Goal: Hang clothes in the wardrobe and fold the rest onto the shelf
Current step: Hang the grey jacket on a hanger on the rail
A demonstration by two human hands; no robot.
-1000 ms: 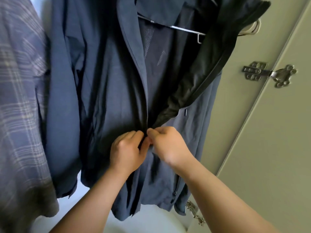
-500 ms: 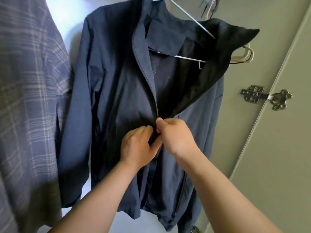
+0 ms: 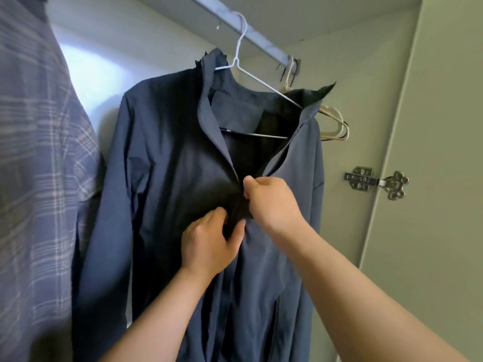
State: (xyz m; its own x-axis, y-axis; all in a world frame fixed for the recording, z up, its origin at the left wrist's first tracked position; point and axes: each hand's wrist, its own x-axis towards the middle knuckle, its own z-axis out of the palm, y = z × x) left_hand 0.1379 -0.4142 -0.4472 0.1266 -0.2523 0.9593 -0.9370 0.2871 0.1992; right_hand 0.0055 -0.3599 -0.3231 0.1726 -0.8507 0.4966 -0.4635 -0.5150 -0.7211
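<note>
Zipping jacket (image 3: 162,178) higher, right hand (image 3: 274,202)

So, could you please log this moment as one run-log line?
jacket: on white hanger, front part-open | left hand: grips fabric | right hand: pinches where front edges meet

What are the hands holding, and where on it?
Both hold the navy jacket: the right hand pinches the front opening at mid-chest, the left hand grips the fabric just below.

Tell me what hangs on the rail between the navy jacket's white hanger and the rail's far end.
Empty hangers, cream and black, bunched beside the jacket shoulder; the head view shows them.
</note>
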